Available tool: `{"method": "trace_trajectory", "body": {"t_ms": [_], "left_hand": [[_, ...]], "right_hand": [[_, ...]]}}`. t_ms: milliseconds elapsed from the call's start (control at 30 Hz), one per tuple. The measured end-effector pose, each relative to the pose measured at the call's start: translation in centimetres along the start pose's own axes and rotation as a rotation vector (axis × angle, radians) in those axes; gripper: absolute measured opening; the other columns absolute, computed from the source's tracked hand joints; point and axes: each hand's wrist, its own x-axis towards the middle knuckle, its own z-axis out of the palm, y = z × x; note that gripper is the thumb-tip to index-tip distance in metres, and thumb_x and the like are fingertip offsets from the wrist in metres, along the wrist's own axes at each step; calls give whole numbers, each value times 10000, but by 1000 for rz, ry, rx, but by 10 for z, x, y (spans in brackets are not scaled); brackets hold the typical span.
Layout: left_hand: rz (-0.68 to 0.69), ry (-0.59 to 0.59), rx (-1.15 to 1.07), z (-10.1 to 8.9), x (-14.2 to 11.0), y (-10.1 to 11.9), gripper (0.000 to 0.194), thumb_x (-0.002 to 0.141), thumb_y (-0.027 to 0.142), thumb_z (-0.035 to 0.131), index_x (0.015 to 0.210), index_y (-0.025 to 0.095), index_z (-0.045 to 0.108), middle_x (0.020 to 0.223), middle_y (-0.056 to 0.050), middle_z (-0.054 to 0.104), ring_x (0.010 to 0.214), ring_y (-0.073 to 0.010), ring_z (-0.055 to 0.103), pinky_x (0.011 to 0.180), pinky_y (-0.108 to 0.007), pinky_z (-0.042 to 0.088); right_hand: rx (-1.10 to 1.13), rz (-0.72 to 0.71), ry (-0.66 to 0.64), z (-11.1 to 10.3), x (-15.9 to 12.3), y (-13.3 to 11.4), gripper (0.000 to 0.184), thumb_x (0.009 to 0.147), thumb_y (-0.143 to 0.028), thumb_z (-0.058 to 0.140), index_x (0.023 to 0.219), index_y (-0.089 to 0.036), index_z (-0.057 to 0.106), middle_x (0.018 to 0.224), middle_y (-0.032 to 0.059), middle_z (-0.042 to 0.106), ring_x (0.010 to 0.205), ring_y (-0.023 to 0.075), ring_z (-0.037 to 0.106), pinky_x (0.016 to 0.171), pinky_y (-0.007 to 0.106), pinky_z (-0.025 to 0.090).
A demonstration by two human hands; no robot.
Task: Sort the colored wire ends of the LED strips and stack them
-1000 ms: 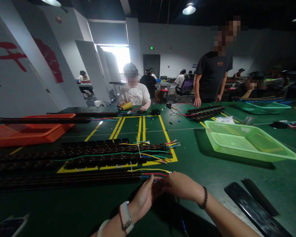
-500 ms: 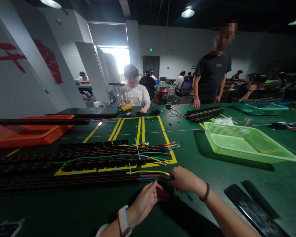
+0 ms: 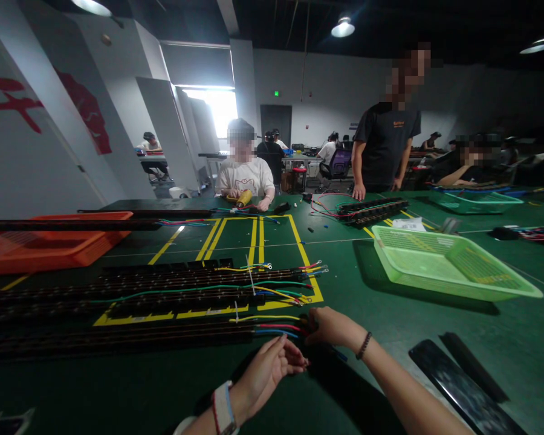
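Note:
Long black strips [image 3: 118, 338] with coloured wires lie across the green table in front of me. My right hand [image 3: 333, 327] is closed on the loose ends of the red, blue and yellow wires [image 3: 276, 326] coming off the nearest strip. Just below them hovers my left hand [image 3: 272, 368], fingers curled and slightly apart, holding nothing that I can see. A watch band sits on my left wrist, a bead bracelet on my right.
A green mesh tray [image 3: 444, 266] stands at the right, an orange tray [image 3: 49, 241] at the left. Flat black pieces [image 3: 462, 380] lie near the right front edge. A seated person [image 3: 245, 172] and a standing person [image 3: 383, 145] work at the far side.
My left hand has let go of the wires and dropped back toward me. My right hand has stayed at the wire ends, shifting slightly away from me.

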Motion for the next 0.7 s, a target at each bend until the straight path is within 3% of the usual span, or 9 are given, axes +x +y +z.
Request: {"method": "trace_trajectory", "body": {"t_ms": [167,300,400,533,700], "left_hand": [[4,0,14,-1,0,-1,329,841,423,556,771,112,636,797,-116,675,824,-239,655,803,-370,450],[-8,23,6,-2,1,-3,328,844,425,548,776,116,635,797,-112,676,822,-238,659,793,-366,452],[1,19,0,-1,2,-3,318,840,421,557,776,119,633,792,-106,673,810,-233,659,788,-364,452],[-7,18,-2,1,1,-1,311,841,409,558,756,120,635,784,-98,667,791,-227,653,780,-362,457],[-15,1,-11,0,1,-1,325,865,388,520,750,109,642,778,-105,668,785,-226,655,764,-347,461]], "right_hand": [[-44,-32,40,-7,-6,0,456,689,-507,684,965,-153,611,866,88,667,728,231,610,589,297,423],[86,-153,237,-6,-1,-7,438,808,-513,581,1055,-151,567,1006,114,640,879,233,598,740,329,454],[166,-251,340,7,9,-15,422,814,-473,604,1097,-162,574,1071,114,610,990,229,561,856,344,431],[278,-339,282,28,19,-21,378,807,-416,631,1096,-172,620,1013,75,641,940,193,574,838,300,431],[319,-315,173,39,23,-22,202,819,-310,583,864,-153,703,727,4,645,655,121,543,643,223,408]]}}
